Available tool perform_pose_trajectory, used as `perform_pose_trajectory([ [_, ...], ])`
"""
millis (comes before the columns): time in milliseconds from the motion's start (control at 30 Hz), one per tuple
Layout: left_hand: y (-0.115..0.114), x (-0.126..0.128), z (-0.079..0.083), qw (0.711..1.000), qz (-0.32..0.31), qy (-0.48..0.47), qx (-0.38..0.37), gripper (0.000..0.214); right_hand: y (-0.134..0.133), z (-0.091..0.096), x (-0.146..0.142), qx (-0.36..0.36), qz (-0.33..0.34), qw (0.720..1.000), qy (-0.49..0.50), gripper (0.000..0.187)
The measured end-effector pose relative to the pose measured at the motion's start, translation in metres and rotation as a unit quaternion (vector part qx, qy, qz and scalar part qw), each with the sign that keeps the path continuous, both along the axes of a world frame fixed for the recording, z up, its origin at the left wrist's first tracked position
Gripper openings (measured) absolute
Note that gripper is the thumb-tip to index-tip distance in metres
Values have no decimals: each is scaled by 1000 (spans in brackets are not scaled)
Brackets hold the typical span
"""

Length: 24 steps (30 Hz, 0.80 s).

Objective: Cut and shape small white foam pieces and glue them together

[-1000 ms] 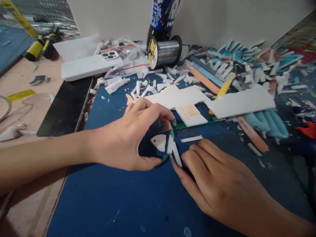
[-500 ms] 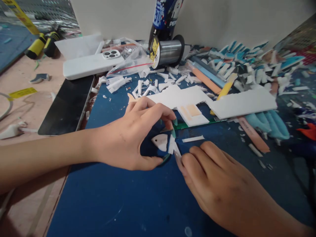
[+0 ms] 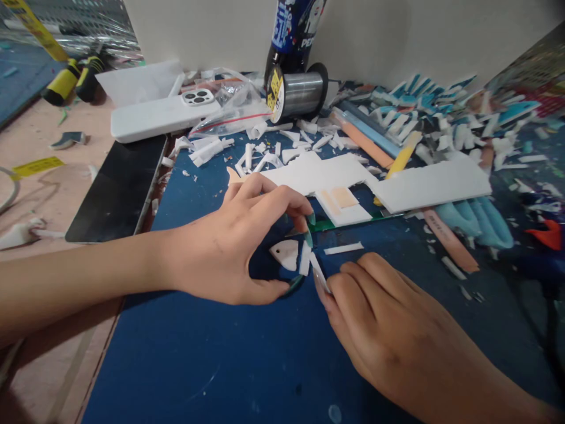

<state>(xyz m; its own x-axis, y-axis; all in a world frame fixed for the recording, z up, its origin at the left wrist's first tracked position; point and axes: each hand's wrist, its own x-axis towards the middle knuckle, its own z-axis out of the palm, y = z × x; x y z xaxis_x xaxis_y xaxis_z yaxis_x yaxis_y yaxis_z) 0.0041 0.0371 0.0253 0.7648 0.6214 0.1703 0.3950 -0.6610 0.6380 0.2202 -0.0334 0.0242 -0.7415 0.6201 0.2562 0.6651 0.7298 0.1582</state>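
Note:
On the blue cutting mat [image 3: 212,359], my left hand [image 3: 229,247] spans a small white foam piece [image 3: 304,259], with its long-nailed thumb and fingertip at the piece's two ends. My right hand [image 3: 384,324] pinches a narrow white strip [image 3: 319,272], whose far end points toward my left fingertips, just right of that piece. Left of both lies a fish-head-shaped white piece [image 3: 285,254] with a dark eye dot. Another thin white strip [image 3: 343,248] rests flat beyond my right hand.
Behind my hands lie a large white foam sheet [image 3: 326,174], a white piece with peach strips [image 3: 331,212] and many scraps. A wire spool [image 3: 304,94], a bottle [image 3: 293,29], a white phone [image 3: 154,121] and a dark phone-like slab [image 3: 117,194] stand or lie farther back.
The strip in my right hand has turned slightly and now shows a narrow gap from the small white piece. My left hand stays nearly still; the whole view has shifted very slightly.

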Motion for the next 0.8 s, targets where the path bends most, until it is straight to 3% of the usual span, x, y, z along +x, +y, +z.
perform_pose_trajectory([
  [800, 0, 0, -3, 1000, 4, -11, -6, 49, 3, 1, 0, 28, 8, 1000, -2, 30],
])
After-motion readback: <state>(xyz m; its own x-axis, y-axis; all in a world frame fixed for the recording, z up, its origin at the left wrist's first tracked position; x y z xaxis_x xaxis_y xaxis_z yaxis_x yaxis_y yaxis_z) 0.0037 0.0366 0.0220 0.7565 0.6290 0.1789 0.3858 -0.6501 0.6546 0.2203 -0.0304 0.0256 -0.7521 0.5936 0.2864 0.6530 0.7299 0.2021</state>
